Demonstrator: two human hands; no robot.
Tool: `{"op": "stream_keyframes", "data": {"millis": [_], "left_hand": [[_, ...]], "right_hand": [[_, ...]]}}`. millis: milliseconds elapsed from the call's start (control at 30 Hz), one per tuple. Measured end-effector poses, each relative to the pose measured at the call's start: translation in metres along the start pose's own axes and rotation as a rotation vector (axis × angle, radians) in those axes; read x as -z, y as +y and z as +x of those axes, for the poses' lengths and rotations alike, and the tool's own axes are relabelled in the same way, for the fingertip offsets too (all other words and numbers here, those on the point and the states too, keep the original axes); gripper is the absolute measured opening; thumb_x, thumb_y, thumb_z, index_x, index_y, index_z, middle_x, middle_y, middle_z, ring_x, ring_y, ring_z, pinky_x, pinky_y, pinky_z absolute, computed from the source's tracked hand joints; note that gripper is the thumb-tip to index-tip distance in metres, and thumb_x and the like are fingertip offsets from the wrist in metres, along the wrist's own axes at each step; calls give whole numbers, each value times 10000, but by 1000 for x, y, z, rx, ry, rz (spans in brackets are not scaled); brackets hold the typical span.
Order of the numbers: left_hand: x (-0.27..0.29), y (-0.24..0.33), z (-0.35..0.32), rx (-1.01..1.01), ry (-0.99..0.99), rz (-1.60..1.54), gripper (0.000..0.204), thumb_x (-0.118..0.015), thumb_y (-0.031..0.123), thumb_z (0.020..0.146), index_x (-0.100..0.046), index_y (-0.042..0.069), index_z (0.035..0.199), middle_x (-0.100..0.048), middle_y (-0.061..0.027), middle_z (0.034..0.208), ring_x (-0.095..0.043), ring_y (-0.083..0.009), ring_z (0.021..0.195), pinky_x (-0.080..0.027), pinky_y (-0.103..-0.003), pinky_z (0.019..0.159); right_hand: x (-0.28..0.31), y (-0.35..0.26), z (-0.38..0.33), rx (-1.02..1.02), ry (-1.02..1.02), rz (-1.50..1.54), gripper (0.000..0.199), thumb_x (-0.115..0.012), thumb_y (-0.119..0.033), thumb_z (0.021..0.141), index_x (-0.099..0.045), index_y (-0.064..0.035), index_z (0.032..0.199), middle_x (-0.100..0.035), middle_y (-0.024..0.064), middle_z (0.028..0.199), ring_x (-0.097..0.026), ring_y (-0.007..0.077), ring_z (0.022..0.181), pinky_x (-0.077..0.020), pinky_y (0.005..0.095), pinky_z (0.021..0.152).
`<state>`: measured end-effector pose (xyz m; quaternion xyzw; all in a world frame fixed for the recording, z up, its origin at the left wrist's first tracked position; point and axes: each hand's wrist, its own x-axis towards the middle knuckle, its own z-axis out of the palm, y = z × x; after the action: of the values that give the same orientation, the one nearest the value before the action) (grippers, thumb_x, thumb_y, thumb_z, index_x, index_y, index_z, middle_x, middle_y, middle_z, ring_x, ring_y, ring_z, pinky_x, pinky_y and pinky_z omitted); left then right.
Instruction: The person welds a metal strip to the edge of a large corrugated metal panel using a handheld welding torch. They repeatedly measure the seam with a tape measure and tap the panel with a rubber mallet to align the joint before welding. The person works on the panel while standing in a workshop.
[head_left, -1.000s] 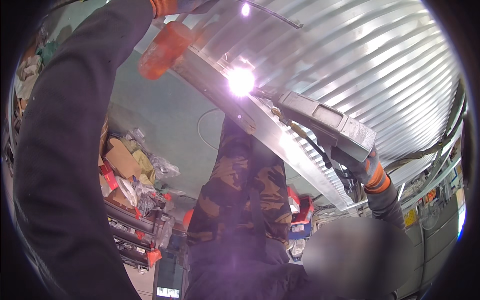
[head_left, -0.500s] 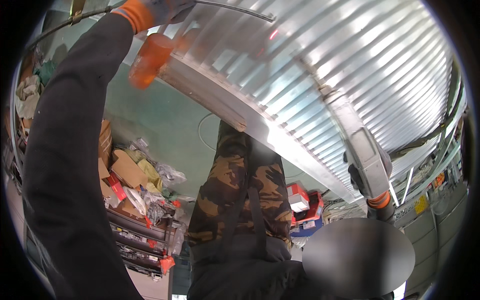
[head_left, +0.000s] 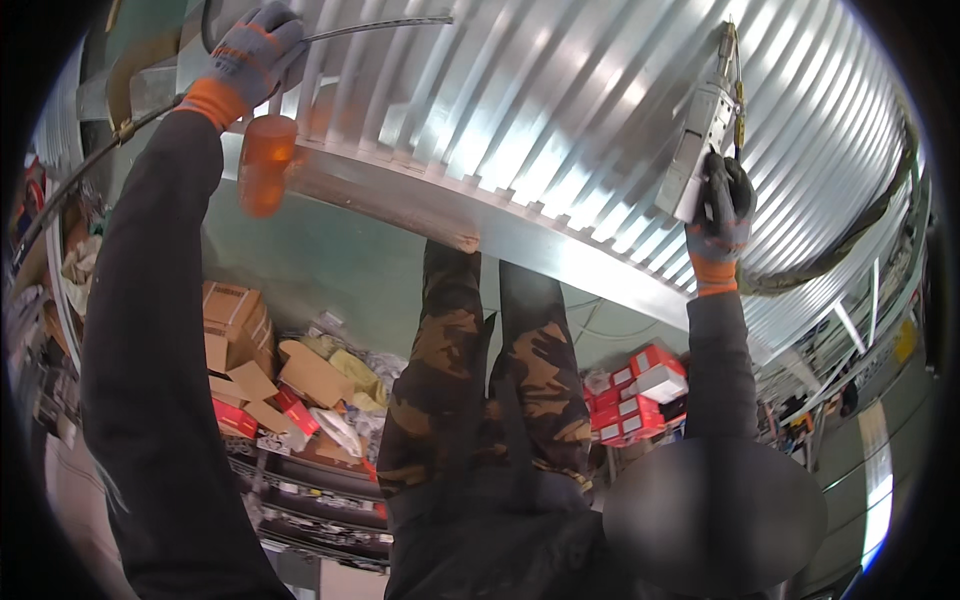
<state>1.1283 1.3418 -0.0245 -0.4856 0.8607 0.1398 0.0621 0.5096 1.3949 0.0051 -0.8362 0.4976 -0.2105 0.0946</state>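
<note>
My left hand (head_left: 258,55), in a grey glove with an orange cuff, is closed around a thin metal rod (head_left: 380,27) over the panel's left end. The rod's free end points right across the panel. Below this hand hangs an orange translucent handle-like piece (head_left: 267,165); its attachment is hidden. At the right, my gloved right hand (head_left: 722,205) grips the lower body of a silver welding gun (head_left: 697,140). Its narrow nozzle points away from me, with a thin yellowish line alongside. Both hands are over a shiny ridged metal panel (head_left: 540,110).
A thick dark hose (head_left: 840,255) curves across the panel's right side. Along the near side runs a smooth metal edge (head_left: 590,260). Cardboard boxes (head_left: 240,315) and plastic bags lie at lower left above a drawer rack (head_left: 310,500). Red and white boxes (head_left: 635,395) stand beyond my legs.
My right hand with the welding gun has swung up and away over the panel, its nozzle now pointing away. A red light streak on the panel is gone. The view has shifted too.
</note>
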Motion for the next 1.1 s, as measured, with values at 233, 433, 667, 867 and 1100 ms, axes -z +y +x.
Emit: {"op": "stream_keyframes", "data": {"millis": [233, 433, 667, 867, 1100], "left_hand": [[24, 18, 12, 28, -93, -20, 155, -654, 193, 882, -675, 111, 1013, -636, -130, 1068, -621, -388, 1030, -515, -470, 885], [79, 124, 66, -273, -408, 238, 150, -678, 157, 827, -686, 148, 976, -626, -64, 1044, -646, -287, 1010, -540, -403, 849], [64, 138, 77, -357, -534, 389, 144, -673, 164, 852, -702, 168, 992, -623, -40, 1009, -668, -246, 964, -531, -368, 823], [84, 170, 94, -171, -846, 372, 249, -683, 157, 878, -682, 156, 1127, -626, -48, 1124, -627, -229, 1115, -504, -371, 945], [74, 170, 90, -258, -826, 509, 294, -709, 171, 862, -686, 162, 1154, -625, -45, 1170, -620, -231, 1145, -497, -374, 954]], "right_hand": [[12, 1, -14, -142, -119, -82, 423, -732, -46, 795, -728, -165, 1201, -615, 124, 1296, -636, 329, 1137, -554, 428, 937], [27, -121, -18, -278, -152, 192, 551, -712, -12, 767, -648, -85, 1310, -562, 186, 1333, -559, 367, 1242, -487, 456, 991], [-33, -266, -23, -307, -255, 436, 483, -725, -256, 767, -665, -127, 1229, -582, 156, 1233, -531, 371, 1207, -413, 522, 1043], [-72, -308, 4, -194, -394, 370, 473, -709, -266, 806, -660, -141, 1259, -571, 166, 1313, -507, 379, 1261, -372, 538, 1079], [-98, -316, 45, -173, -834, 312, 521, -666, -209, 833, -574, -124, 1339, -572, 135, 1156, -563, 339, 1141, -481, 467, 937]]}}
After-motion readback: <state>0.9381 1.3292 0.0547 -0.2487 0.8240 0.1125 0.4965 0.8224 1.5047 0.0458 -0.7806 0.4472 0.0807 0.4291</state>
